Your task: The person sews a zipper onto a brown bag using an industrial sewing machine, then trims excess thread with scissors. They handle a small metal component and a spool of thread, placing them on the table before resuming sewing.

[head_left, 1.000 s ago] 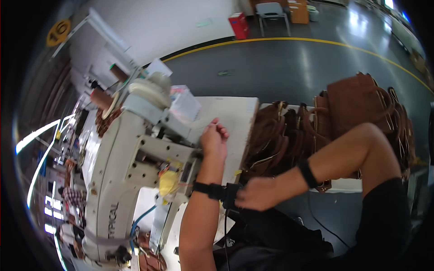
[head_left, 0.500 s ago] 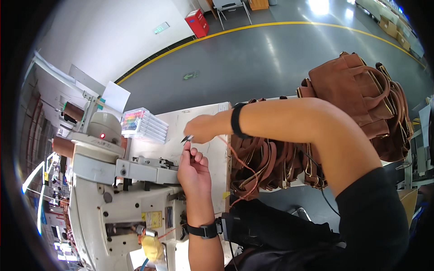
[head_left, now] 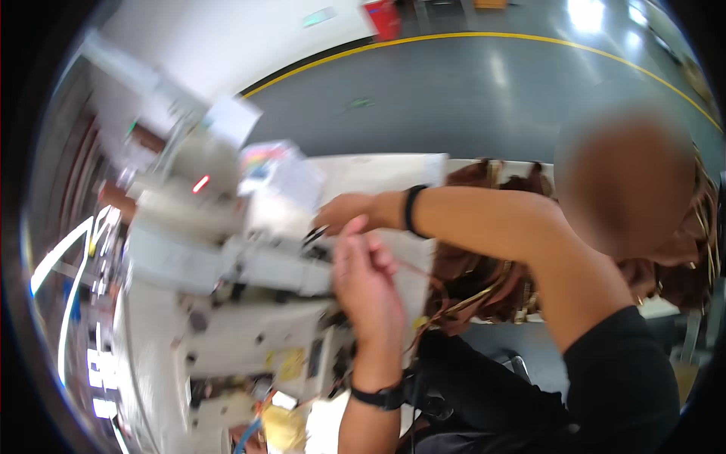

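My right hand [head_left: 346, 215] reaches in from the right above the white tabletop. It is closed on small dark metal thread snips [head_left: 314, 237], whose two pointed tips stick out toward the sewing machine. My left hand [head_left: 367, 272] is just below it, palm up. One finger stretches up close to the right hand and the others are loosely bent; nothing shows in them, though motion blurs the hand. A thin reddish cord [head_left: 413, 269] trails from behind the hands toward the brown bags. A sewing machine [head_left: 178, 257] stands at left, beside my left hand.
Brown bags [head_left: 484, 284] with gold zippers are piled at right, beyond the white tabletop [head_left: 370, 170]. A clear case of coloured items [head_left: 280, 170] stands behind the machine's arm. A yellow wrapped thing [head_left: 284, 428] is at the machine's near end.
The whole view has shifted and blurred, with the machine and table now farther right. My left hand has risen relative to the right, its finger beside the right hand. The snips stay in my right hand.
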Tool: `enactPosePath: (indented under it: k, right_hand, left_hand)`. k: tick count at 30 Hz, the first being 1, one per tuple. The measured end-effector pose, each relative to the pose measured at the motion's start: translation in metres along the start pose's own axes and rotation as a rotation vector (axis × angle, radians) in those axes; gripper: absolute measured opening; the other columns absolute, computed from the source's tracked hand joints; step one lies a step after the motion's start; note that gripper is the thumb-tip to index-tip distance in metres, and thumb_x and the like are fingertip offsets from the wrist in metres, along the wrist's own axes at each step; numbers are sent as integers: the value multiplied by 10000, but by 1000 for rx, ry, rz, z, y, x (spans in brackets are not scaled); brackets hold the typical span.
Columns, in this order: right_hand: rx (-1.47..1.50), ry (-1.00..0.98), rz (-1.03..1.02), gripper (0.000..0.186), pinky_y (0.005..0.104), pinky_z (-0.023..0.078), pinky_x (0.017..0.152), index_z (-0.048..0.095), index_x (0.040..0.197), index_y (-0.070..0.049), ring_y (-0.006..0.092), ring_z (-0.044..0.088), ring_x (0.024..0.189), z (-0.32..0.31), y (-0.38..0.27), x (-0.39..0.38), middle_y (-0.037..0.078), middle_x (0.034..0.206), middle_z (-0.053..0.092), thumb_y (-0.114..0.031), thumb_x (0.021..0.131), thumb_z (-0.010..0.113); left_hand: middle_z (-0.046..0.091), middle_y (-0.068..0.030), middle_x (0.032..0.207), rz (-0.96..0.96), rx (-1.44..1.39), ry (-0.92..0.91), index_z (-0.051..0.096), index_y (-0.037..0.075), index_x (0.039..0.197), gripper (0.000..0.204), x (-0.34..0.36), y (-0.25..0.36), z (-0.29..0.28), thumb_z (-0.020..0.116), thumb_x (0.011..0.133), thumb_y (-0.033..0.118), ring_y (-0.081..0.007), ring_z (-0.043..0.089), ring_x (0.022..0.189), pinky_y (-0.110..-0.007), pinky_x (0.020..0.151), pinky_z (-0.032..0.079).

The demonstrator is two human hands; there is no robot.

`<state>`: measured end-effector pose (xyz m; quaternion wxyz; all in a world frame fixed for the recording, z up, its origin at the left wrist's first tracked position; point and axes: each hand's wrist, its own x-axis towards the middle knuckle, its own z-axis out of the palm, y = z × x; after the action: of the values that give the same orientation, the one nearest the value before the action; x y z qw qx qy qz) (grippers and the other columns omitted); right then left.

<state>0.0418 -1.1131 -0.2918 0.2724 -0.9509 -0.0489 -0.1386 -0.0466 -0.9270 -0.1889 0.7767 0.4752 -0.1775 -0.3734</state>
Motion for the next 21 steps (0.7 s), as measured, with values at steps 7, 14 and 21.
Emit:
enactPosePath:
  k: [7, 14, 21]
  right_hand:
    - [-18, -15, 137, 265, 430, 550, 808, 662, 1187, -61, 348, 672, 914, 3, 10, -17, 182, 954, 680, -162, 949, 605]
    - [34, 156, 184, 306, 479, 526, 880, 664, 1147, -20, 460, 646, 991, -14, -35, -50, 265, 1001, 686, -135, 863, 656]
    - [-361, -236, 255, 192, 469, 551, 791, 750, 943, -47, 409, 694, 882, -112, -177, -140, 200, 909, 716, -199, 828, 729]
  left_hand:
    - [552, 1, 821, 15, -161, -62, 557, 24, 1228, 263, 10, -15, -3, 434, 1107, 223, -75, 501, 646, -223, 558, 437]
    - [527, 3, 775, -82, 24, -108, 560, 23, 1216, 374, -60, -30, -23, 369, 1124, 331, -77, 481, 579, -233, 511, 402]
    - [518, 6, 829, -336, 10, -446, 535, 40, 1310, 418, -241, 35, -90, 382, 1125, 382, -64, 476, 646, -218, 584, 391]
